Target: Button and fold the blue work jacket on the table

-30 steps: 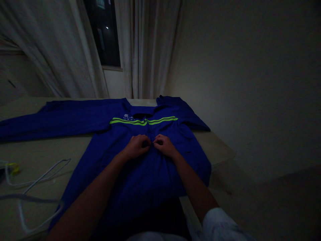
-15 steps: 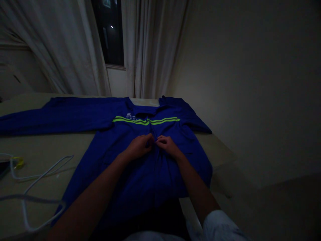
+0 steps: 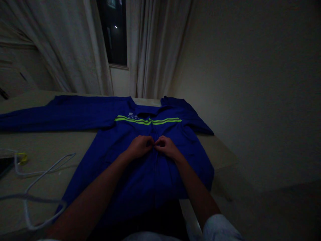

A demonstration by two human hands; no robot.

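Observation:
A blue work jacket [image 3: 125, 184] lies front side up over the table, its collar toward the window. Yellow-green stripes [image 3: 132, 119] cross its chest, with a white logo [image 3: 130, 114] just above them. At the front opening, below the stripes, my left hand [image 3: 141, 146] pinches the fabric edge. My right hand [image 3: 167, 146] pinches the opening from the other side, and the fingertips of both hands meet there. Whatever small fastener may be between the fingers is hidden. One sleeve stretches out to the left; the other folds back at the right.
On the table [image 3: 82, 144], a white cable [image 3: 37, 180] loops at the left beside a dark flat device [image 3: 6, 164] with a yellow piece [image 3: 23, 158]. Pale curtains [image 3: 152, 50] hang around a dark window [image 3: 112, 33]. A bare wall [image 3: 250, 83] stands right of the table.
My two hands have come closer together, and their fingertips now touch at the jacket opening. The whole view has shifted slightly. The jacket stays in place.

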